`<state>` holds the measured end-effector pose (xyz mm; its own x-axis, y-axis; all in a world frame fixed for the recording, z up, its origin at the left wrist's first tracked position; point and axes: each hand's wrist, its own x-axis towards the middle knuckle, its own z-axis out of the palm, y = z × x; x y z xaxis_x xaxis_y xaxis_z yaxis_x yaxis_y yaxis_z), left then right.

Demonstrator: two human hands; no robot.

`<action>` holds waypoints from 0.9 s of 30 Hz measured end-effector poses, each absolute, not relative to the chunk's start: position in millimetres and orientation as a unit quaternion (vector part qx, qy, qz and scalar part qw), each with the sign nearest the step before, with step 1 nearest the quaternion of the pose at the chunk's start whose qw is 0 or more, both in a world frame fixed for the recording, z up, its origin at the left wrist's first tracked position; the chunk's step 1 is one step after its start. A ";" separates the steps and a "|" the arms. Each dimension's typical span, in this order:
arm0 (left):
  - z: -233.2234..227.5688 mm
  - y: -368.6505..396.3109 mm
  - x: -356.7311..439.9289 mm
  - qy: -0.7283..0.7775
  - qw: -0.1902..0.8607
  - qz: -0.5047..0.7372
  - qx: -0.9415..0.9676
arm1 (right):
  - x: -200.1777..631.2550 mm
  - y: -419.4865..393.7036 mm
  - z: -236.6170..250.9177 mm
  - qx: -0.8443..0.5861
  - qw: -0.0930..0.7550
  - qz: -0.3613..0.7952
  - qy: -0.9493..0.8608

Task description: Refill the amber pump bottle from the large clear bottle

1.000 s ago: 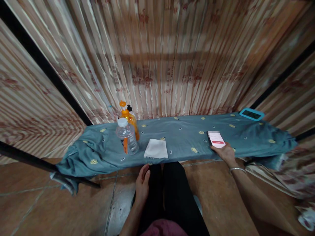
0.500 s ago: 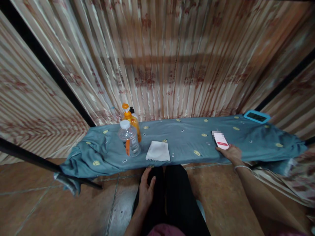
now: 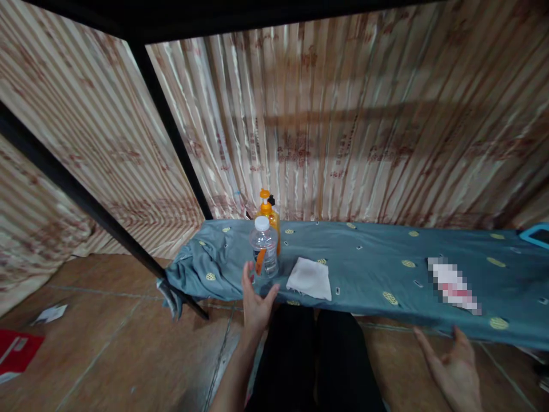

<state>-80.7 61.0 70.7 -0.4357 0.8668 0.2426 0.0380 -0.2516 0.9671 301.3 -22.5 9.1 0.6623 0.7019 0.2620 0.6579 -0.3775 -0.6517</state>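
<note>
My left hand (image 3: pixel 257 303) is raised just in front of the clear plastic bottle (image 3: pixel 265 252), thumb and fingers apart, with nothing in it. The bottle stands upright with a white cap and an orange label strip. Behind it is an orange pump bottle (image 3: pixel 265 207), and a black pump top (image 3: pixel 271 199) shows beside that. To their right lies a folded white cloth (image 3: pixel 309 278). My right hand (image 3: pixel 454 363) hangs off the front edge, fingers spread and holding nothing, below the phone (image 3: pixel 454 286), which lies on the covering, its screen pixelated.
A blue-green patterned cloth (image 3: pixel 364 269) covers the long narrow surface. A blue-framed device (image 3: pixel 536 234) sits at the far right, cut off by the view. Black frame bars (image 3: pixel 171 126) stand at the left, before striped curtains (image 3: pixel 326 143). A red packet (image 3: pixel 19 352) lies on the floor.
My right hand has let go of the phone and drawn back off the surface. My left hand has risen from my leg toward the clear bottle. The view has turned left.
</note>
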 end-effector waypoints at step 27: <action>101.0 138.5 -74.6 0.541 0.324 0.589 0.505 | 108.8 84.0 167.8 -0.527 0.334 0.104 -0.775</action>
